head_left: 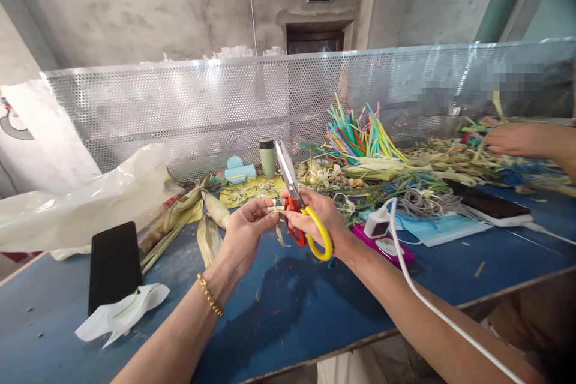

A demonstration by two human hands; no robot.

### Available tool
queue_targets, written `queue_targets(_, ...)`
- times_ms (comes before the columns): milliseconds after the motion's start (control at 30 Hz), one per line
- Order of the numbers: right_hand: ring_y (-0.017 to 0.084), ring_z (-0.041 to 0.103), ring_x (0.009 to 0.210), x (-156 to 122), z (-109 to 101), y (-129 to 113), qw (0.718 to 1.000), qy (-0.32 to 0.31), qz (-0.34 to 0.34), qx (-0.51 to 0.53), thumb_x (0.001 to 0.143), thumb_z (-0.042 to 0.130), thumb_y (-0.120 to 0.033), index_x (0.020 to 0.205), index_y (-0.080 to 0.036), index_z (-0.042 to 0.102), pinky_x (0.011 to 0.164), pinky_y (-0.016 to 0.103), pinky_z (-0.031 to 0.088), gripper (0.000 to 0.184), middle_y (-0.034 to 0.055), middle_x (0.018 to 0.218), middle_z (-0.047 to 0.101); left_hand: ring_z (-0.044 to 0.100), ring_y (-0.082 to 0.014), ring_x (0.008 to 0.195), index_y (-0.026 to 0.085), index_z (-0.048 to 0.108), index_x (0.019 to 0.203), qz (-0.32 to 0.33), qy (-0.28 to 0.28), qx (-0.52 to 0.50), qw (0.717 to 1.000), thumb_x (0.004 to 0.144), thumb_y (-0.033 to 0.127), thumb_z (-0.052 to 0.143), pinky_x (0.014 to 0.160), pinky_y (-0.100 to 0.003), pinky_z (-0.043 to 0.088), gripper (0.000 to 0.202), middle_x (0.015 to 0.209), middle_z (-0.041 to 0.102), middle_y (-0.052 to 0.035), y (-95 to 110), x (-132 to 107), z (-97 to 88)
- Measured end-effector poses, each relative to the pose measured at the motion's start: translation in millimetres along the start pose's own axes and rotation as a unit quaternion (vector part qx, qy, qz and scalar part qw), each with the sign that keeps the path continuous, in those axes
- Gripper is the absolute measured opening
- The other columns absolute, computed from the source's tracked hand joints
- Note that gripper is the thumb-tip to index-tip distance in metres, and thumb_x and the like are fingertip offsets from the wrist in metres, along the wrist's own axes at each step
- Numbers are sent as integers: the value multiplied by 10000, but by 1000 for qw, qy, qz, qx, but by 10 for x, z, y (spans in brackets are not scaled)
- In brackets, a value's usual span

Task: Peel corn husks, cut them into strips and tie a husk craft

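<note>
In front of me, my left hand (245,231) is closed in a pinch on a small pale strip of corn husk (275,208) that looks twisted or knotted. My right hand (327,219) holds scissors (287,168), blades pointing up, with one red and one yellow handle loop hanging below the palm. Its fingertips also reach the husk strip from the right. A thin frayed end dangles between the hands, over the blue table (265,324). Just behind my left hand lie dried corn husks (209,237).
A black phone (114,264) and white tissue (121,312) lie left. Colourful pipe cleaners (360,135), a green bottle (267,159) and a perforated metal screen (202,114) stand behind. A white cable (418,294) crosses my right forearm. Another person's hand (517,138) works at right.
</note>
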State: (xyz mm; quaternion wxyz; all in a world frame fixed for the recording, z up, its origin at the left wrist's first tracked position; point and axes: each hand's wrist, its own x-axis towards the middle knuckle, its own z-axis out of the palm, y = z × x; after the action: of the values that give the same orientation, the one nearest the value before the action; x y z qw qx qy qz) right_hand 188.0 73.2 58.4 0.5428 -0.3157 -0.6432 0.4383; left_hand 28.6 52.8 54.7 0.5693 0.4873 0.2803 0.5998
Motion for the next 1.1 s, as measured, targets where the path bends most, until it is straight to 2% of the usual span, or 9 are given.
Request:
queue_targets(200, 104, 545, 487, -15, 11, -17, 1000, -2, -10, -28, 652, 659, -187, 984, -184, 618, 483, 228, 481, 334, -49, 626, 572, 611, -94, 697, 122, 669, 901, -48, 16, -80, 995, 604, 118, 838, 682, -209, 463, 341, 774, 675, -26, -5, 2, 15)
queue_targets(333, 108, 542, 478, -16, -10, -51, 1000, 4, -8, -24, 651, 656, -198, 980, -182, 614, 472, 231, 470, 332, -50, 616, 571, 589, -107, 698, 129, 689, 938, -19, 1, -6, 1000, 658, 200, 822, 675, -233, 451, 318, 811, 674, -36, 24, -13, 28)
queue_targets(467, 114, 548, 461, -17, -31, -79, 1000, -13, 7, -13, 656, 660, -213, 1007, -174, 611, 468, 237, 470, 357, -58, 582, 566, 508, -106, 589, 121, 697, 740, 7, -19, 118, 993, 723, 335, 769, 593, -244, 390, 227, 637, 608, -24, 71, -24, 12)
queue_targets(533, 114, 551, 462, -21, -35, -99, 999, -31, 10, -20, 665, 664, -229, 1002, -176, 614, 465, 235, 464, 345, -56, 583, 571, 479, -103, 564, 131, 679, 668, 16, -27, 151, 988, 731, 353, 752, 567, -241, 360, 242, 585, 575, -14, 87, -16, -15)
queue_targets(667, 109, 531, 446, -21, -28, -143, 999, -36, 20, -25, 683, 657, -256, 987, -168, 616, 457, 231, 444, 319, -63, 536, 550, 466, -101, 547, 143, 671, 652, 12, -35, 179, 983, 728, 322, 729, 555, -243, 349, 203, 594, 582, -15, 89, 2, -59)
queue_targets(733, 108, 525, 445, -16, -24, -144, 999, -29, 26, -24, 675, 664, -257, 988, -160, 612, 463, 233, 448, 332, -66, 523, 545, 470, -104, 550, 143, 657, 635, 8, -18, 172, 985, 733, 304, 709, 563, -245, 360, 195, 598, 587, -20, 80, 9, -64)
queue_targets(833, 110, 533, 452, -3, -29, -105, 999, -19, 22, -21, 672, 672, -256, 998, -157, 608, 475, 237, 460, 347, -64, 534, 550, 508, -118, 589, 143, 647, 648, 12, 36, 111, 993, 723, 287, 684, 582, -247, 381, 166, 648, 612, -31, 83, 38, -82)
queue_targets(967, 103, 498, 416, 8, -42, -48, 998, 23, 20, -55, 698, 678, -300, 1030, -169, 613, 405, 224, 419, 362, -63, 560, 543, 518, -114, 608, 150, 645, 665, 67, 111, 79, 988, 697, 286, 693, 586, -235, 378, 147, 679, 620, -20, 136, 123, -193)
queue_targets(1100, 112, 527, 465, -7, -12, -23, 994, -12, 20, -104, 755, 676, -417, 1020, -165, 633, 439, 226, 431, 368, -29, 612, 579, 516, -108, 622, 168, 655, 694, 124, 155, 97, 975, 732, 338, 682, 613, -226, 382, 176, 694, 626, 0, 164, 196, -329)
